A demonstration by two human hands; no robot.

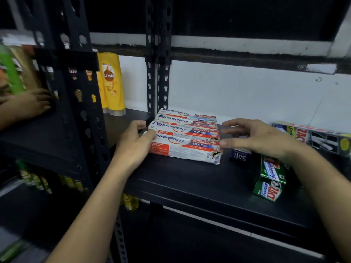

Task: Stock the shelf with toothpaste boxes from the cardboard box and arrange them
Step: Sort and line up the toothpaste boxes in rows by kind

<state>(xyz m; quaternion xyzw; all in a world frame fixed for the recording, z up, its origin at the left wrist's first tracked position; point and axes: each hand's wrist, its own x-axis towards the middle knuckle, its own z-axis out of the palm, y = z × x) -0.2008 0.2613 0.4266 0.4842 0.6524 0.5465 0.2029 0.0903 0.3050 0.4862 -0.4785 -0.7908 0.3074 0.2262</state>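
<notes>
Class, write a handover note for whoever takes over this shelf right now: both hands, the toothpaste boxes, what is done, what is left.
Left hand: grips the left ends of the toothpaste boxes.
Right hand: open, fingers spread by their right ends.
Four toothpaste boxes lie side by side on the black shelf; green boxes sit to the right.
Done: four shelved.
Left: square the row; the cardboard box is out of view.
</notes>
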